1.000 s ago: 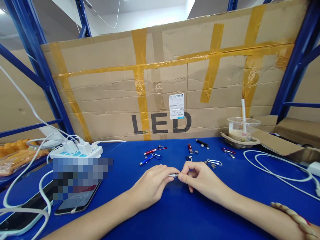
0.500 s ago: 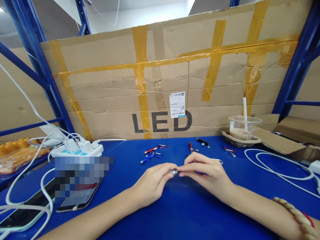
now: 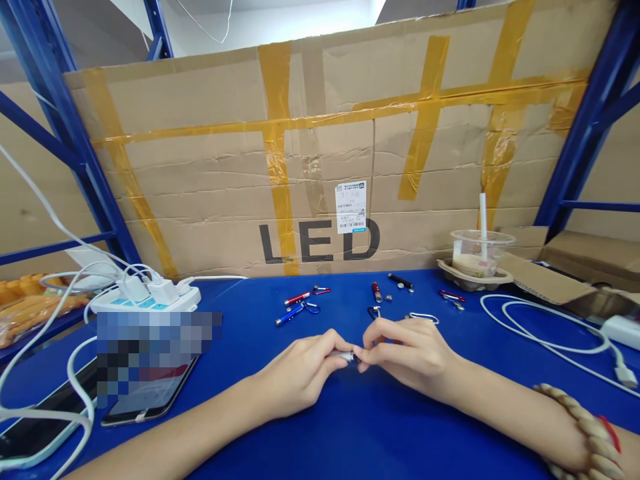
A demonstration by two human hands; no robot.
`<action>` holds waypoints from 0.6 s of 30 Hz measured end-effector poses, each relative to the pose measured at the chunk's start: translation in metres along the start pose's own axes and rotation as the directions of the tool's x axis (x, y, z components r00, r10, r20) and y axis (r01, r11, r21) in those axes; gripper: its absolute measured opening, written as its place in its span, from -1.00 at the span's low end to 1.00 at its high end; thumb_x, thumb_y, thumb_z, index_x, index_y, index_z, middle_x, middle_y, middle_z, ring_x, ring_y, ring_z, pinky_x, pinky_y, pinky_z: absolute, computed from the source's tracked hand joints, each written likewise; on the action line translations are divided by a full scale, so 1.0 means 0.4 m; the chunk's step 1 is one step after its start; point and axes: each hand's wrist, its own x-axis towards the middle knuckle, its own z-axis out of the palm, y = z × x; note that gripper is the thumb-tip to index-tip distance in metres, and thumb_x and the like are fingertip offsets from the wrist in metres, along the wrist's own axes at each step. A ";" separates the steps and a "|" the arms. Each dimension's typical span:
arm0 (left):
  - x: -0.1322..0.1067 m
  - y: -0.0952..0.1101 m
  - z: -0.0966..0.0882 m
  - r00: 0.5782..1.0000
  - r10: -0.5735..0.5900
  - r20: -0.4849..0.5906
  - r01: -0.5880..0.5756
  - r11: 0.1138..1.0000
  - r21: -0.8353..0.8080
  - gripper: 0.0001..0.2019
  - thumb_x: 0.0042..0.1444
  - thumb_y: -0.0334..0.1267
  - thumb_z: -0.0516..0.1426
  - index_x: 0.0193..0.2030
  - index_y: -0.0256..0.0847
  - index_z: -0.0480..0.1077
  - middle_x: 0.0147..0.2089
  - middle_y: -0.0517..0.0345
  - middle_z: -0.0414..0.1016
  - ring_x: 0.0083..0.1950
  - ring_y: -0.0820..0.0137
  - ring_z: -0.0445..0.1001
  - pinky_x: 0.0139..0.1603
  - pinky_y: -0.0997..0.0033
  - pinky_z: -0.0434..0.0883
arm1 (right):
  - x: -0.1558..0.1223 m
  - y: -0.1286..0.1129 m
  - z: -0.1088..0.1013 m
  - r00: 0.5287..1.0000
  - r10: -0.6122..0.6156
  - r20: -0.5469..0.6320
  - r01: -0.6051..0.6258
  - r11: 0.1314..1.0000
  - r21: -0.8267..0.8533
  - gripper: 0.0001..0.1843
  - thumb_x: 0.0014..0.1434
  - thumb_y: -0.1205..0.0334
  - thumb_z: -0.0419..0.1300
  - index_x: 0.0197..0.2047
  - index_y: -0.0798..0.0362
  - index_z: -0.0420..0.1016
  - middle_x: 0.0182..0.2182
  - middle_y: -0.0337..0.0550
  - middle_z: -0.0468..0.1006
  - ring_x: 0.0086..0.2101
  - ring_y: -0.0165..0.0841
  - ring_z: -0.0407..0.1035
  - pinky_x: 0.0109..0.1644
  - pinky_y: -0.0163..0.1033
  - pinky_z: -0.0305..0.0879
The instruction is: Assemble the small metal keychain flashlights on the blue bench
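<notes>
Between thumb and fingers, my left hand point(image 3: 300, 375) pinches a small silver flashlight point(image 3: 343, 356), which lies roughly level above the table. My right hand point(image 3: 414, 350) is closed at its dark right end, thumb and fingertips touching it; the fingers partly hide that end. Beyond my hands lie a red flashlight point(image 3: 298, 299) and a blue flashlight point(image 3: 289, 315), each beside a small carabiner. A short red tube point(image 3: 377, 292) and a black tube point(image 3: 400, 280) lie farther right, with small round pieces around them. A silver carabiner point(image 3: 425, 319) sits just behind my right hand.
On the left are a white power strip point(image 3: 170, 299) with cables and two phones, one the dark phone point(image 3: 150, 400). At right stand a plastic cup point(image 3: 483, 253) with a straw in a carton holder and a coiled white cable point(image 3: 555, 340). A cardboard sheet point(image 3: 220, 200) closes the back.
My right fingers have shifted at the flashlight's end, and more of its silver body shows. Both hands sit slightly lower in view. The whole scene has slid a little left.
</notes>
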 end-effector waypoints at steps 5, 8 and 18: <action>-0.003 -0.003 0.006 1.000 -0.015 -0.008 0.015 1.000 0.006 -0.88 0.23 -0.33 -0.12 -0.27 -0.20 0.20 -0.23 0.13 0.44 -0.22 0.45 0.42 -0.23 0.52 0.32 | 0.002 -0.011 0.008 0.997 0.074 -0.005 -0.073 0.996 0.059 -0.75 0.17 0.28 0.07 -0.51 0.04 0.46 -0.52 -0.28 0.42 -0.61 -0.64 0.21 -0.55 -0.46 0.02; -0.004 -0.004 0.007 0.999 -0.028 -0.018 0.028 1.000 -0.003 -0.89 0.23 -0.34 -0.12 -0.29 -0.20 0.18 -0.23 0.13 0.43 -0.22 0.45 0.42 -0.23 0.53 0.32 | -0.003 -0.017 0.019 0.980 0.197 -0.006 -0.193 0.965 0.177 -0.77 0.14 0.24 0.11 -0.52 0.07 0.45 -0.51 -0.26 0.40 -0.61 -0.64 0.20 -0.56 -0.46 0.02; 0.001 -0.021 0.015 0.994 0.039 -0.105 -0.033 0.998 0.059 -0.88 0.22 -0.34 -0.10 -0.29 -0.23 0.22 -0.21 0.07 0.45 -0.17 0.42 0.43 -0.18 0.50 0.35 | 0.009 -0.033 0.034 0.737 0.617 0.276 -0.660 0.572 0.486 -0.77 -0.02 0.15 0.24 -0.57 0.12 0.40 -0.52 -0.23 0.37 -0.54 -0.53 0.26 -0.48 -0.43 0.19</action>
